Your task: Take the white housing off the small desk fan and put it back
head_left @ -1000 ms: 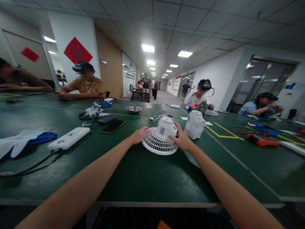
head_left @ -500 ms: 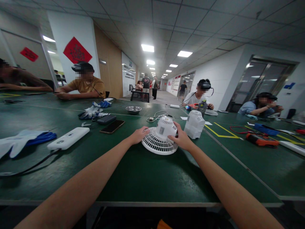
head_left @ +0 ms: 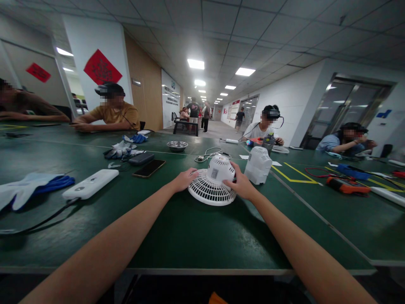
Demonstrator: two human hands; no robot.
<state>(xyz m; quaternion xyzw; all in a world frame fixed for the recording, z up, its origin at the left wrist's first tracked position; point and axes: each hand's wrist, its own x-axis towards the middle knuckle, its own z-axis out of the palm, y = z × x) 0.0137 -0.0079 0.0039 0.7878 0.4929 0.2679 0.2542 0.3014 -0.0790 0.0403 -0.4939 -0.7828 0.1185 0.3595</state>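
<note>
A white fan head (head_left: 212, 185) rests grille side down on the green table, its rounded motor housing with a square printed label facing up. My right hand (head_left: 241, 182) grips the housing from the right, thumb on the near side and fingers behind. At the left edge of the grille, my left hand (head_left: 185, 179) holds the rim, its fingers partly hidden. Just right of the fan head stands a white plastic housing (head_left: 258, 165), apart from my hand. A white cable (head_left: 209, 154) lies coiled behind the fan head.
Left of me are a white power strip (head_left: 91, 184), a phone (head_left: 149, 168), a dark case (head_left: 141, 158) and blue-white gloves (head_left: 38, 185). A metal bowl (head_left: 177, 145) stands farther back. An orange multimeter (head_left: 348, 186) lies to the right. Several people sit across the table.
</note>
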